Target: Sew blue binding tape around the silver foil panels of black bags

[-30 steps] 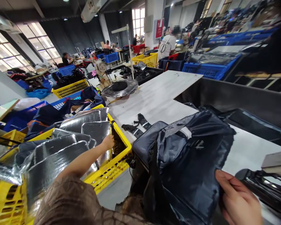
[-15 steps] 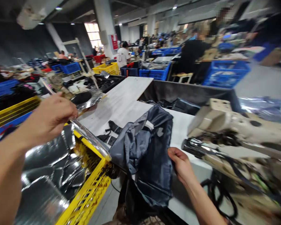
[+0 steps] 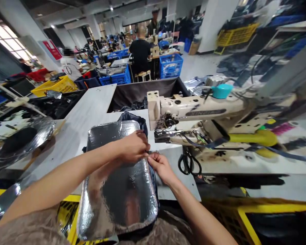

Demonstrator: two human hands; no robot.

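A silver foil liner (image 3: 122,190) with rounded corners lies in front of me, over a dark navy fabric bag (image 3: 134,117). The bag shows behind the liner's top and along its right side. My left hand (image 3: 135,148) reaches across the liner, its fingers closed on the right edge. Right beside it, my right hand (image 3: 162,166) pinches the bag's edge against the liner's rim, thumb and finger together. Both hands meet at this edge, just left of the sewing machine (image 3: 193,112). The fingertips partly hide how the two layers line up.
Black-handled scissors (image 3: 190,163) hang below the machine's arm. A white work table (image 3: 91,102) runs underneath, with a dark fabric-lined bin (image 3: 145,88) behind it. Yellow crates (image 3: 242,217) stand low at both sides. Farther back, a person in black (image 3: 140,51) sits near blue crates.
My left hand has brought a foil liner from the yellow crate at left onto the dark bag, beside my right hand. The view has turned right, showing more of the sewing machine.
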